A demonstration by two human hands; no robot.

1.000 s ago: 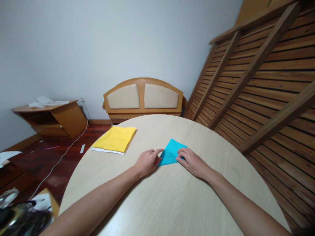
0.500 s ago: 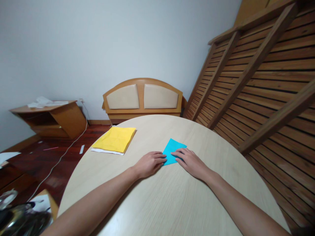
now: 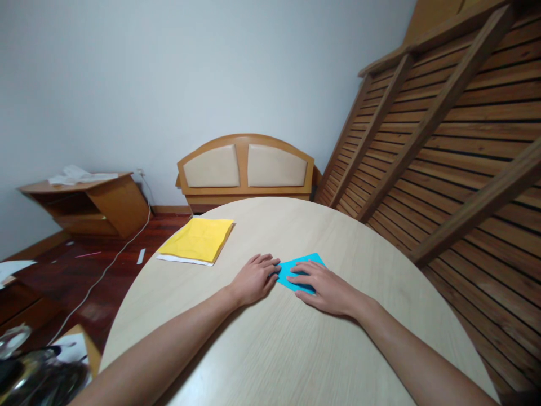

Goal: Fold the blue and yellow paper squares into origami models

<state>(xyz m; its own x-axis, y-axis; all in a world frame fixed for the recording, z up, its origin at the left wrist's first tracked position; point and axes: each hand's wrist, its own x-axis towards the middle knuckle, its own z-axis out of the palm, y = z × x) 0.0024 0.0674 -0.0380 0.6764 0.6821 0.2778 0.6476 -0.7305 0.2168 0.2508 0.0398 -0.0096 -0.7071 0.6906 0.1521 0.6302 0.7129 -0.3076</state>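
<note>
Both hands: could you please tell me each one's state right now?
Left hand: touching the blue paper at its edge; grip unclear.
Right hand: open, spread across the blue paper.

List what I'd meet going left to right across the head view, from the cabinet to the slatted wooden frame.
Cabinet, yellow sheet, left hand, blue sheet, right hand, slatted wooden frame.
</note>
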